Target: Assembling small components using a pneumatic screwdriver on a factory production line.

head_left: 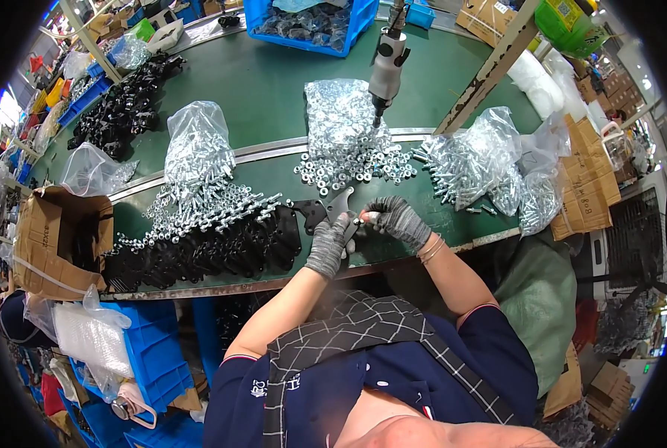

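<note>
In striped grey gloves, both my hands meet over the front of the green workbench (236, 71). My left hand (328, 245) is closed on a flat silvery metal plate (340, 202) that sticks up past the fingers. Close to its right, my right hand (401, 222) pinches a small shiny metal fastener (358, 221); its exact kind is too small to tell. A black plate (312, 214) lies just left of my left hand. Ahead of my hands is a spread of small silvery nuts (323, 178), spilling from a clear bag (333, 101).
A grey power driver (386, 69) hangs above the nuts. To the left lie silvery bolts (199, 201), stacked black plates (206, 250) and an open carton (38, 239). Bagged metal pins (475, 164) sit to the right near a slanted post (490, 63). A blue bin (311, 43) stands at the back.
</note>
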A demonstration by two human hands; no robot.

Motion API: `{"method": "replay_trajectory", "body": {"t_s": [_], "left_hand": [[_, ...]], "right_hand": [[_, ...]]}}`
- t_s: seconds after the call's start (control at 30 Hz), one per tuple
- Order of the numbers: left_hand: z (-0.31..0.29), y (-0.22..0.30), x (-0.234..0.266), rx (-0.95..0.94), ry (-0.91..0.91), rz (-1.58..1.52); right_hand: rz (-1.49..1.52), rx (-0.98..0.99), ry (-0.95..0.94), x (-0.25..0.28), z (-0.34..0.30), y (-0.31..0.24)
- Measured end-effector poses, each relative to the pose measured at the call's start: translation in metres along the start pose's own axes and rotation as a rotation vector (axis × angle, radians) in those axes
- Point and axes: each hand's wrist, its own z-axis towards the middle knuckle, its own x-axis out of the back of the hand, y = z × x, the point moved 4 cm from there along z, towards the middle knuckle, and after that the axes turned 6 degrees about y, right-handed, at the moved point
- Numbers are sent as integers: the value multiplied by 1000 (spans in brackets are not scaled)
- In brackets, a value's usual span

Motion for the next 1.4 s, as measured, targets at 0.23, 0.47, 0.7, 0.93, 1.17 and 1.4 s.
{"method": "replay_trajectory", "body": {"t_s": [0.23,0.47,0.7,0.93,1.17,1.4], "left_hand": [[3,-1,0,23,22,-6],[2,1,0,15,7,-5],[9,-9,3,43,-42,32],[4,0,-1,4,-57,-3],[17,-15,0,4,-50,-146],[27,-22,6,87,-98,-54]], "right_hand": [[-73,229,19,-4,-3,-1],[-244,500,135,-13,-5,-14],[-773,673,242,-23,-17,-34],[-905,913,-93,-16,-4,-49],[-1165,794,-182,-23,3,-48],[-1168,990,-180,-19,-1,-53]]}}
